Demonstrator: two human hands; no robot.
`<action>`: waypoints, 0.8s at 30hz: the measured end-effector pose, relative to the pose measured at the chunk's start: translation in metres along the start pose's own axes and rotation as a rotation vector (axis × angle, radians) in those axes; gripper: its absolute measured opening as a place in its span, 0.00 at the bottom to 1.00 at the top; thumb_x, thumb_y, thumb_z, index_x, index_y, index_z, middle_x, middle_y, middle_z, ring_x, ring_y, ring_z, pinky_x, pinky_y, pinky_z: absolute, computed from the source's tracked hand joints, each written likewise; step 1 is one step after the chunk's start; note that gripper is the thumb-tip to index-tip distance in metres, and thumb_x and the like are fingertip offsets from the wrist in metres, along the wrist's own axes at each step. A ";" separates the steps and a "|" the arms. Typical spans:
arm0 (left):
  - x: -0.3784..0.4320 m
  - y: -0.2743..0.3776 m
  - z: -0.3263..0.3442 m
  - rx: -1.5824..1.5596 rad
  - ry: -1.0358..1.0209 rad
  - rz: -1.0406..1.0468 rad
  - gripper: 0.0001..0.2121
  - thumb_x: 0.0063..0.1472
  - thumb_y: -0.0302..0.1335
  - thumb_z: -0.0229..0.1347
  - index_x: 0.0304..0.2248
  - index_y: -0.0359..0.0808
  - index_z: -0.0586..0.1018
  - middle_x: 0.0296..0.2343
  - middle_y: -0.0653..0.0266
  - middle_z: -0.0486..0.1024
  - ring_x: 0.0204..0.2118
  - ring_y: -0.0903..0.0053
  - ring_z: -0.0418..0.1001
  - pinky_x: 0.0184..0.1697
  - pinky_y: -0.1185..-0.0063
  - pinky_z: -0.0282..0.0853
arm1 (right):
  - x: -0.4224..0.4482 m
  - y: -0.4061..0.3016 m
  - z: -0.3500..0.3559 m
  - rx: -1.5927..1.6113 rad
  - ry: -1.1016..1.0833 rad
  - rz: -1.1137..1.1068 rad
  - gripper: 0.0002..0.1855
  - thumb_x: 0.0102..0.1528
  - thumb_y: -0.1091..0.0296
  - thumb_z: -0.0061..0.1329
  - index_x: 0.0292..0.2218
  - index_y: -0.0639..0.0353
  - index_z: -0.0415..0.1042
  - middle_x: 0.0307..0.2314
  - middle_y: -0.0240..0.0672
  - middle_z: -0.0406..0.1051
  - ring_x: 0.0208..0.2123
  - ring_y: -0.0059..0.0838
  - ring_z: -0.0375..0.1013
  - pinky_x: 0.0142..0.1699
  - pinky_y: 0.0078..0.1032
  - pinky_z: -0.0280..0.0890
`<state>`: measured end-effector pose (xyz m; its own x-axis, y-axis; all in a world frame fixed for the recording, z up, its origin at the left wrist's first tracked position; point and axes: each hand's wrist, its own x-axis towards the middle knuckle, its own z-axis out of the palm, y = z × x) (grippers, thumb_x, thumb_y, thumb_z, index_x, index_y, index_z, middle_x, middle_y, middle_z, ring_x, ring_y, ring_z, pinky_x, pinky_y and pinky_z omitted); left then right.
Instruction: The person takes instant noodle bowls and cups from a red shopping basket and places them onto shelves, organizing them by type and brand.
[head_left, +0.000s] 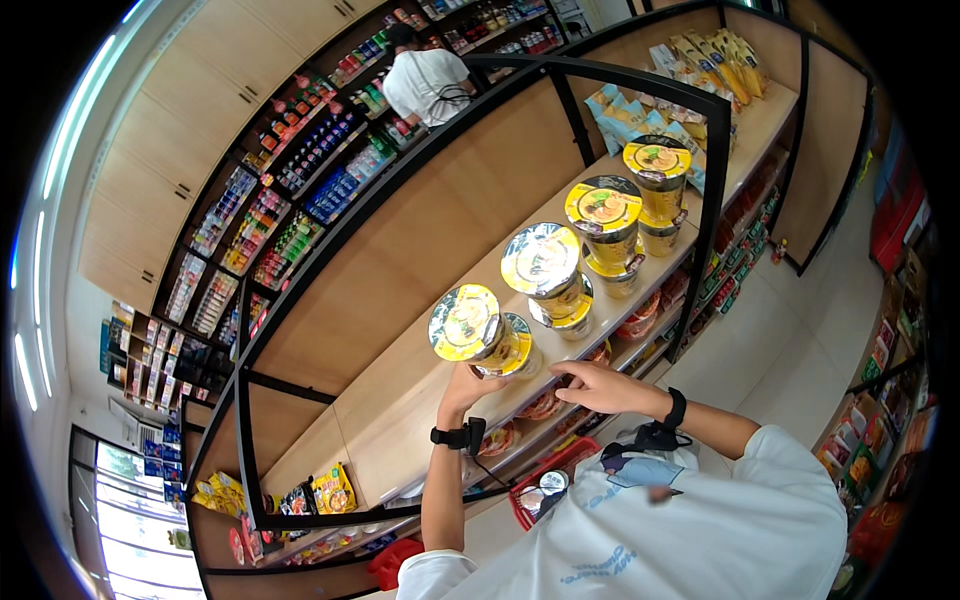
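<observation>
Yellow-and-black instant noodle cups with printed lids stand in stacks along the wooden shelf top (405, 420). My left hand (466, 391) grips the upper noodle cup (466, 326) of the nearest stack low on its side; this cup leans to the left, and another cup (525, 349) shows beneath and beside it. My right hand (596, 386) is just right of that stack, at the shelf's front edge, with its fingers apart and nothing in them. Beyond stand three more stacks, topped by a shiny-lidded cup (541, 259), a middle cup (604, 206) and a far cup (657, 161).
A black metal frame (712, 225) borders the shelf. Bagged snacks (645, 120) lie at the far end, and yellow packets (334, 487) at the near left. A red basket (521, 510) with cups is below me. A person in white (427, 79) stands by the drink shelves.
</observation>
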<state>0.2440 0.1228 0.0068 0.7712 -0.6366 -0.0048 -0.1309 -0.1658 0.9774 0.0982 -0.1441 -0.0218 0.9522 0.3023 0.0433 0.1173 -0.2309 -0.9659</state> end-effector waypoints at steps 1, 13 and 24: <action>0.001 -0.002 -0.001 0.001 -0.007 -0.021 0.35 0.44 0.24 0.72 0.55 0.33 0.74 0.49 0.63 0.77 0.52 0.76 0.74 0.59 0.73 0.67 | -0.001 0.001 0.001 0.006 0.014 -0.009 0.32 0.63 0.59 0.52 0.61 0.68 0.62 0.54 0.51 0.71 0.43 0.37 0.78 0.49 0.32 0.72; -0.002 -0.013 -0.004 0.009 -0.015 -0.096 0.31 0.45 0.21 0.70 0.52 0.32 0.76 0.47 0.64 0.79 0.49 0.77 0.75 0.55 0.74 0.70 | -0.021 0.009 -0.002 0.037 0.143 -0.045 0.22 0.63 0.63 0.52 0.54 0.67 0.71 0.47 0.48 0.76 0.42 0.37 0.80 0.47 0.31 0.74; -0.010 -0.009 -0.007 0.048 -0.007 -0.106 0.34 0.43 0.23 0.72 0.53 0.33 0.76 0.48 0.63 0.78 0.51 0.76 0.75 0.58 0.73 0.68 | -0.026 0.008 -0.017 0.021 0.412 -0.039 0.23 0.59 0.70 0.57 0.52 0.68 0.66 0.41 0.45 0.75 0.33 0.29 0.77 0.40 0.26 0.72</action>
<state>0.2413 0.1358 -0.0009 0.7778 -0.6190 -0.1091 -0.0785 -0.2679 0.9603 0.0788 -0.1699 -0.0258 0.9809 -0.0856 0.1745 0.1538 -0.2067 -0.9662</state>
